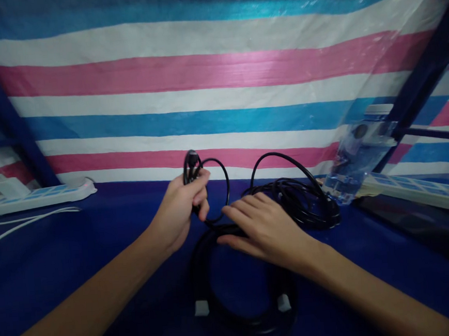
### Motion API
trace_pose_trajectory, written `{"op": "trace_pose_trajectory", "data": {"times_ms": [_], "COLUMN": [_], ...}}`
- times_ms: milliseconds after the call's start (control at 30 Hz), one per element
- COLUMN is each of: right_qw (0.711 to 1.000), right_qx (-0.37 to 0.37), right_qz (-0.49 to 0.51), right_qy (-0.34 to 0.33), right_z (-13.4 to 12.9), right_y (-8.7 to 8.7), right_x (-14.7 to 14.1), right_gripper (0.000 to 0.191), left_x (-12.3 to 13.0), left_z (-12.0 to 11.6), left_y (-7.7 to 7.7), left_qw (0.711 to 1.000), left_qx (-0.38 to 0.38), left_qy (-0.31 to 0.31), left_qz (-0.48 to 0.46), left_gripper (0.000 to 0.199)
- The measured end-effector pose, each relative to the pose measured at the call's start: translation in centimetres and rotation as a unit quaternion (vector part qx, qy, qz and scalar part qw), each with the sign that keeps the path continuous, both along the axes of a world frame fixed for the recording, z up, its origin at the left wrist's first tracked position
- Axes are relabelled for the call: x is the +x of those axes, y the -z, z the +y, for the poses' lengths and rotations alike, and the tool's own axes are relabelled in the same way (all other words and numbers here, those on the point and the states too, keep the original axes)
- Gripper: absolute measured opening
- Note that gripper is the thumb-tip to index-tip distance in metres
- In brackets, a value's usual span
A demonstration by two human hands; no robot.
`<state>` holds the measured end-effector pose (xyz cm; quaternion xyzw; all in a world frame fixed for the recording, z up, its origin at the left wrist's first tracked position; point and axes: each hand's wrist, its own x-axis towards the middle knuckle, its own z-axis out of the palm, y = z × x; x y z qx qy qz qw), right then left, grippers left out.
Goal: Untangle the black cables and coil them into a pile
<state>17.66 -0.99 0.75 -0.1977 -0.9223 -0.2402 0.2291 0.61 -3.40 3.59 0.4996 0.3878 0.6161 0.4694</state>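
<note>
My left hand (177, 210) is closed round a folded bundle of thin black cable (186, 172), which sticks up above the thumb. A loop of this cable curves out to the right and down toward my right hand (270, 229). That hand is open, with fingers stretched out and thumb apart, over the top of a thick black cable coil (256, 325). Cable runs between its thumb and fingers; whether it touches is unclear. Two white tabs (202, 308) sit on the thick coil. Behind my right hand lies a second, looser coil of black cable (309, 210).
A white power strip (61, 192) with a plugged-in white adapter and white cords lies at left. On the right stand a clear plastic bottle (354, 158), another power strip (416, 186) and a dark flat object (411, 223). Striped sheeting (185, 70) hangs behind the blue table (123, 212).
</note>
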Motion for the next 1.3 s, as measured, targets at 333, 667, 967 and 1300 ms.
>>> {"op": "trace_pose_trajectory", "data": {"times_ms": [333, 667, 967, 1300], "right_qw": [0.837, 0.998, 0.858, 0.577], "right_qx": [-0.455, -0.06, -0.364, -0.68], "right_qz": [0.278, -0.019, 0.363, 0.439], "right_qy": [0.125, -0.012, 0.002, -0.106], "right_z": [3.1, -2.1, 1.2, -1.2], "right_y": [-2.8, -1.2, -0.7, -0.8], "right_x": [4.5, -1.2, 1.2, -1.2], "right_gripper": [0.04, 0.025, 0.084, 0.043], "left_x": [-3.3, 0.8, -3.9, -2.7], "left_z": [1.2, -2.0, -3.2, -3.5], "left_y": [-0.1, -1.2, -3.8, -2.9], "left_qw": [0.992, 0.998, 0.983, 0.975], "left_qx": [0.073, 0.02, 0.136, 0.17], "left_qy": [-0.085, 0.051, 0.073, 0.103], "left_qz": [-0.05, 0.001, -0.1, -0.096], "left_gripper": [0.018, 0.027, 0.028, 0.036]}}
